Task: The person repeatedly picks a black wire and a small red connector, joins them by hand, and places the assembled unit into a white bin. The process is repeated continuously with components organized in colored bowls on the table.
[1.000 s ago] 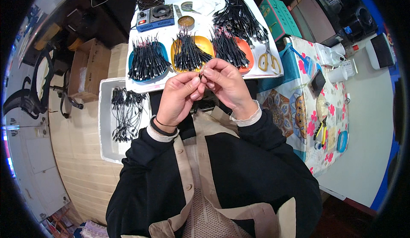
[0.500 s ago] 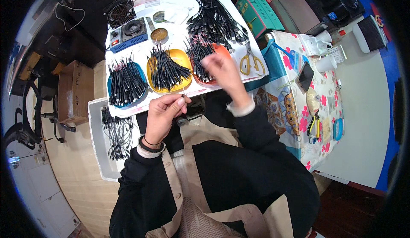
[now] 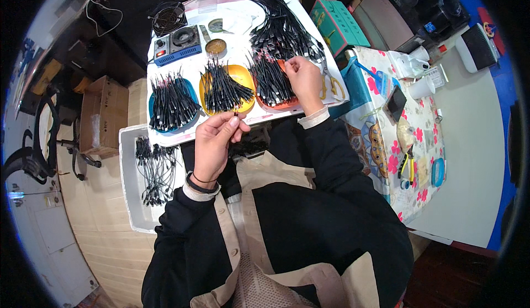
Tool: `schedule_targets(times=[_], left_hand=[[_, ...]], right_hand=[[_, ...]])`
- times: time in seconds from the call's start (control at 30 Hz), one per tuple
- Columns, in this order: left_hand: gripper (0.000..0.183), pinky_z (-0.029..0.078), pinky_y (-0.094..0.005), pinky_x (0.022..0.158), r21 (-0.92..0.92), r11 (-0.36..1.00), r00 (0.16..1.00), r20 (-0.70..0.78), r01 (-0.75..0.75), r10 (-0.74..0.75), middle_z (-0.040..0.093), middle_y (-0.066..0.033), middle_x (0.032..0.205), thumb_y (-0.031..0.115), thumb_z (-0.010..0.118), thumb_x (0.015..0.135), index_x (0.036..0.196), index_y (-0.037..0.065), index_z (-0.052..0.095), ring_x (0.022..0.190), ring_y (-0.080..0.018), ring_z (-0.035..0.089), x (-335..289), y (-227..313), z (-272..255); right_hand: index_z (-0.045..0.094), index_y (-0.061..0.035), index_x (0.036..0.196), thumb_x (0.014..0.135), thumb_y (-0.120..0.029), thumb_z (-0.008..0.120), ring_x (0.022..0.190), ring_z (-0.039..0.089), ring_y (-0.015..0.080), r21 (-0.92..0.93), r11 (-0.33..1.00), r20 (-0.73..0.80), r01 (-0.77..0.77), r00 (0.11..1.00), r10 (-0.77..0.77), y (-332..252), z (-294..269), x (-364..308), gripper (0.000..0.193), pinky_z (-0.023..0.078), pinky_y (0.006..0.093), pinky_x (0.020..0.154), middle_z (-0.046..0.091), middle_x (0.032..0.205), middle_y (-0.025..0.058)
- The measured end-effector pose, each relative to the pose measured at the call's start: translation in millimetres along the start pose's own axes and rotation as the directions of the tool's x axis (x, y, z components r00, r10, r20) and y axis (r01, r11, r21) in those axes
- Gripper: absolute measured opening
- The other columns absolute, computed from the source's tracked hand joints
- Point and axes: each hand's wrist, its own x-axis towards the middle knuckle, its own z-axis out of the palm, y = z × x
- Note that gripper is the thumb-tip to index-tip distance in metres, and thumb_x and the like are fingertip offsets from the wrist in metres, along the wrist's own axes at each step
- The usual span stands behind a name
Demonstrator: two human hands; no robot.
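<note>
Just at the near edge of the white surface (image 3: 237, 51), in the head view, the fingers of your left hand (image 3: 214, 139) pinch a small dark piece (image 3: 236, 114) between thumb and forefinger, too small to make out fully. Directly beyond those fingers is a yellow tray (image 3: 243, 76) with a bunch of black cables (image 3: 221, 90) in it; to their left is a blue tray (image 3: 192, 91) holding another bunch (image 3: 172, 106).

The fingers of your right hand (image 3: 306, 81) are curled at the right side of an orange tray (image 3: 287, 105), close beside its black cables (image 3: 270, 81); whether they are closed on a cable, you cannot tell from here. Just right of that hand you have scissors (image 3: 338, 88) with yellow handles, partly hidden, and beyond its fingers a larger pile of cables (image 3: 281, 29).

Farther beyond your left fingers stand a round tin (image 3: 216, 46) and a blue device (image 3: 179, 55) with a dial. Well to the left of those fingers and nearer you, a white box (image 3: 131, 181) holds more cables (image 3: 157, 170).
</note>
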Motion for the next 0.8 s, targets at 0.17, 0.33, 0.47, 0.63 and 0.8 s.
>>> schedule_targets(times=[0.17,0.33,0.47,0.63,0.8], left_hand=[[0.019,0.050,-0.0220,0.069,-0.088,0.994,0.998,0.001,-0.059,0.059,0.069,-0.0123,0.093,0.007,0.055,0.096,0.107,-0.006,0.063,0.079,-0.0124,0.064,-3,8,5],[0.021,0.056,-0.0357,0.088,-0.212,0.952,0.975,-0.085,-0.220,0.207,0.067,-0.0164,0.105,0.007,0.054,0.096,0.110,-0.008,0.062,0.099,-0.0235,0.066,0,19,18],[0.021,0.057,-0.0330,0.084,-0.276,0.925,0.963,-0.129,-0.262,0.235,0.068,-0.0164,0.104,0.006,0.057,0.095,0.110,-0.007,0.063,0.097,-0.0224,0.067,-1,22,26],[0.022,0.056,-0.0292,0.080,-0.287,0.930,0.972,-0.110,-0.231,0.208,0.069,-0.0163,0.101,0.006,0.058,0.094,0.111,-0.008,0.063,0.091,-0.0207,0.067,-11,22,27],[0.022,0.056,-0.0291,0.078,-0.328,0.904,0.959,-0.170,-0.274,0.229,0.069,-0.0159,0.096,0.007,0.057,0.095,0.111,-0.008,0.063,0.087,-0.0201,0.068,-14,21,27]], right_hand=[[0.069,-0.0068,0.081,0.081,-0.021,0.070,0.059,0.062,0.0260,0.042,0.998,-0.049,0.045,0.998,-0.043,-28,-19,-3,0.014,0.048,0.0367,0.055,0.064,0.068,0.0087],[0.065,0.0005,0.081,0.084,-0.008,0.071,0.057,0.046,0.0029,0.548,0.827,0.072,0.130,0.977,-0.201,-85,-53,-54,0.011,0.037,0.0195,0.051,0.054,0.063,-0.0034],[0.064,-0.0001,0.081,0.083,-0.006,0.072,0.057,0.045,0.0008,0.550,0.827,0.133,0.114,0.966,-0.222,-123,-58,-104,0.010,0.035,0.0179,0.050,0.054,0.068,-0.0038],[0.062,-0.0005,0.080,0.080,-0.004,0.073,0.055,0.046,0.0031,0.520,0.827,0.069,0.212,0.955,-0.288,-136,-60,-122,0.012,0.039,0.0200,0.049,0.054,0.069,0.0002],[0.060,-0.0025,0.080,0.078,-0.007,0.073,0.055,0.053,0.0163,0.482,0.848,0.097,0.220,0.949,-0.301,-138,-61,-130,0.014,0.043,0.0287,0.050,0.057,0.071,0.0063]])
